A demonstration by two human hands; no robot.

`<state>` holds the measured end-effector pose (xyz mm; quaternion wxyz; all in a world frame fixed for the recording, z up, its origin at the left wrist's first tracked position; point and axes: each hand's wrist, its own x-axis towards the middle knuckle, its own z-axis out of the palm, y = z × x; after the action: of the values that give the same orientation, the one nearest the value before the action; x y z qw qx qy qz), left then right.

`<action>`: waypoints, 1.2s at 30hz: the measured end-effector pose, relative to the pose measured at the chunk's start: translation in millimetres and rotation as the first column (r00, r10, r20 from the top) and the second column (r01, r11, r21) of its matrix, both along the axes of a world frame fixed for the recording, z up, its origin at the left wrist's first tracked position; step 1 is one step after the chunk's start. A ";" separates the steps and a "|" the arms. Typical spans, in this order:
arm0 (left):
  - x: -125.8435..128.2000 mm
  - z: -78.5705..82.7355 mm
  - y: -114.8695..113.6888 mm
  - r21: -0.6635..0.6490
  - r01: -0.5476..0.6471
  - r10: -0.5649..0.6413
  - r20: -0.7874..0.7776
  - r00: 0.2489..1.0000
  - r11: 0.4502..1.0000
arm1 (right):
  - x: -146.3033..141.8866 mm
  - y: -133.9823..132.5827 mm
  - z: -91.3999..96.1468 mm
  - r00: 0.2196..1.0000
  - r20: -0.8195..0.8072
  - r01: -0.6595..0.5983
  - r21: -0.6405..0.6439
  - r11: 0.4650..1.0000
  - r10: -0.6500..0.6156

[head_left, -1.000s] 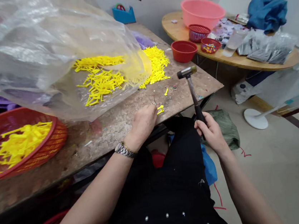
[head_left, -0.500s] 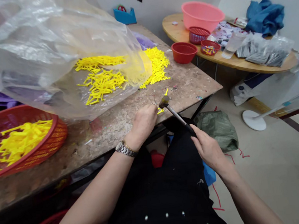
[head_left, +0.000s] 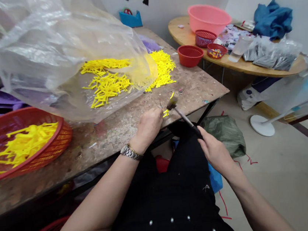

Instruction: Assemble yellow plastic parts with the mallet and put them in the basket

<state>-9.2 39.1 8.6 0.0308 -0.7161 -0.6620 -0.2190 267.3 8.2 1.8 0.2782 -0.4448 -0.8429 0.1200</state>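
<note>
My right hand [head_left: 215, 148] is wrapped round the black handle of a hammer [head_left: 185, 118]. The hammer's head, slightly blurred, hangs just right of my left hand [head_left: 151, 122], over the table's front edge. Closed fingers of my left hand rest at the tabletop, at a small yellow plastic piece [head_left: 166, 113] that shows beyond the fingertips; the fingertips themselves are hidden. Another yellow piece [head_left: 172, 95] lies a little behind the hammer head. Further back, a heap of yellow plastic pieces [head_left: 162, 68] spills from a clear plastic bag [head_left: 60, 48].
A red basket [head_left: 65, 134] with more yellow pieces stands at the left of the worktable [head_left: 87, 138]. An empty-looking red bowl [head_left: 191, 56] sits by the right corner. Behind it, a round wooden table [head_left: 179, 27] bears a pink basin [head_left: 209, 18]. A green sack [head_left: 224, 133] lies on the floor.
The hammer head has shifted slightly to the right and away from my left fingers, showing more of the yellow piece. My left hand stays in place. The view has shifted slightly.
</note>
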 end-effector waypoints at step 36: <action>3.6 6.9 -3.5 -0.069 -0.026 0.024 -0.033 0.999 0.997 | -3.7 -8.6 -2.1 1.000 -0.014 0.019 -0.014 1.000 -0.019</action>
<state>-5.7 35.6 15.5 0.0190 -0.7119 -0.6774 -0.1840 263.6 -0.5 -0.2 0.2820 -0.4540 -0.8357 0.1265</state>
